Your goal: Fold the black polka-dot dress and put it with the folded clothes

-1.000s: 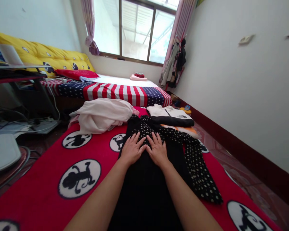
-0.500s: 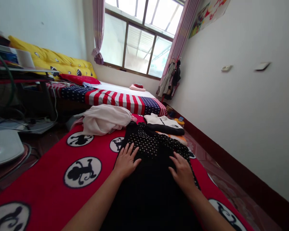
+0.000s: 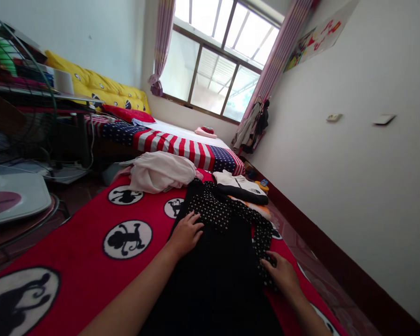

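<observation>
A black dress (image 3: 210, 284) with a polka-dot upper part lies lengthwise on a red rug (image 3: 73, 238). My left hand (image 3: 185, 234) rests flat on the garment's left edge, just below the dotted part, with its fingers apart. My right hand (image 3: 282, 275) lies at the lower end of a polka-dot sleeve (image 3: 264, 242), on the right of the dress. Its fingers cover the sleeve's end, and I cannot tell whether they grip it. My forearms hide nothing beyond the dress's lower part.
A crumpled pale pink garment (image 3: 161, 172) and a folded white-and-black jacket (image 3: 240, 186) lie on the rug beyond the dress, with orange cloth (image 3: 255, 207) under the jacket. A bed with a stars-and-stripes cover (image 3: 171, 144) stands behind. A wall runs along the right.
My right hand has moved down and to the right, from the dress body to the sleeve's end. My left hand has shifted only slightly. The view has tilted further.
</observation>
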The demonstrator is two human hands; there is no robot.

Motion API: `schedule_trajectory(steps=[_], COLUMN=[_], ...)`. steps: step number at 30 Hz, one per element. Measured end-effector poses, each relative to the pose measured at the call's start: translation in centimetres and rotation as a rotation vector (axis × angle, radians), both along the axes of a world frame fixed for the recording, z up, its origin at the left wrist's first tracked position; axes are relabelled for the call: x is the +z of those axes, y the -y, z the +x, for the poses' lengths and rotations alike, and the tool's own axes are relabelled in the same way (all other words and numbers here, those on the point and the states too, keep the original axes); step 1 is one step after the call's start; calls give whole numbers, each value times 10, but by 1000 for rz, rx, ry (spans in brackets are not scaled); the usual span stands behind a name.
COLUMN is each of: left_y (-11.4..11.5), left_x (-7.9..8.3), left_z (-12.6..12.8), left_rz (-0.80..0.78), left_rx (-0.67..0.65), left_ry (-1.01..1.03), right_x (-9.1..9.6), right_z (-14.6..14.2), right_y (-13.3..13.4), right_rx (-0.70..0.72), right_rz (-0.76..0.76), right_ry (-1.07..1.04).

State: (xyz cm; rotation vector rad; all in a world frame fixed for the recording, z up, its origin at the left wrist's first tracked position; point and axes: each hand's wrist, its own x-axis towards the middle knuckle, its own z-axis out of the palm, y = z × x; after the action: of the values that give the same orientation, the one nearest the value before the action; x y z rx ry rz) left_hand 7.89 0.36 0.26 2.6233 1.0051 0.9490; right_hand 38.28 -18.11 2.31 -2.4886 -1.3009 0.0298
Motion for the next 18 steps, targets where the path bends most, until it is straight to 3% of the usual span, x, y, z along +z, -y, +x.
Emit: schedule_trajectory(steps=[5, 9, 13, 16, 18], left_y=[1, 1, -1, -3, -4], left_x=[1, 1, 1, -1, -1], left_z=[1, 2, 0, 0, -1], left_rz=[1, -17, -38, -23, -17], left_rx=[-37, -30, -13, -8, -6], left_ry=[4, 17, 96, 181, 230], right_x=[10, 10, 4, 2, 4], right_z=[-28, -56, -79, -89, -91], right_y=[-20, -64, -116, -141, -148], right_rx=[166, 317, 170, 58, 78], right_rz=[255, 392, 417, 424, 434], right_ry=[210, -102, -492, -598, -605])
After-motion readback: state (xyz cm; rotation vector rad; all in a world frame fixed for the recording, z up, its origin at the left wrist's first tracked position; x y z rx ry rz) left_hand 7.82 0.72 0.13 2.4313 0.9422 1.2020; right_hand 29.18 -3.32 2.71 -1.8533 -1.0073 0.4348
